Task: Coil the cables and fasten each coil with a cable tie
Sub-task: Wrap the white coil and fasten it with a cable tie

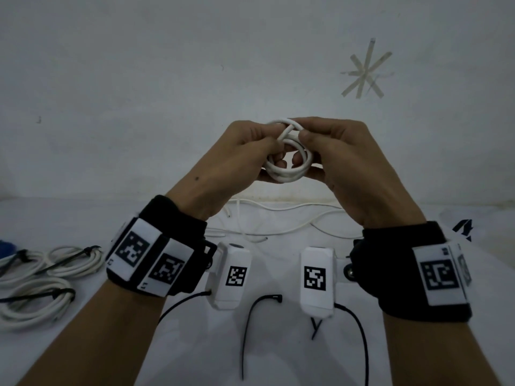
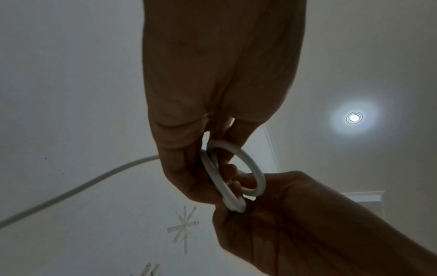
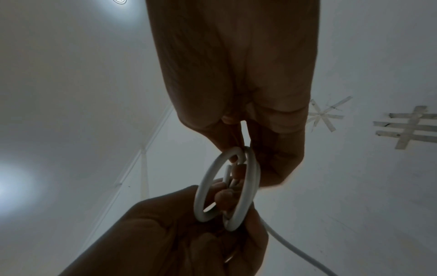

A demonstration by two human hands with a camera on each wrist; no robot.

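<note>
A small coil of white cable (image 1: 287, 160) hangs in the air in front of the wall, held between both hands. My left hand (image 1: 250, 151) pinches its left side, fingers curled through the loops. My right hand (image 1: 331, 151) grips the right side, thumb and forefinger on the top turn. In the left wrist view the coil (image 2: 232, 177) shows as two or three rings, with a loose tail (image 2: 71, 192) running off left. The right wrist view shows the same coil (image 3: 227, 188) and its tail (image 3: 298, 250). A black cable tie (image 1: 250, 324) lies on the white table below.
Loose white cable (image 1: 278, 218) trails across the back of the table. Two tied white coils (image 1: 41, 282) lie at the left edge. Another black tie (image 1: 359, 344) lies near my right forearm. Tape marks (image 1: 365, 71) are stuck on the wall.
</note>
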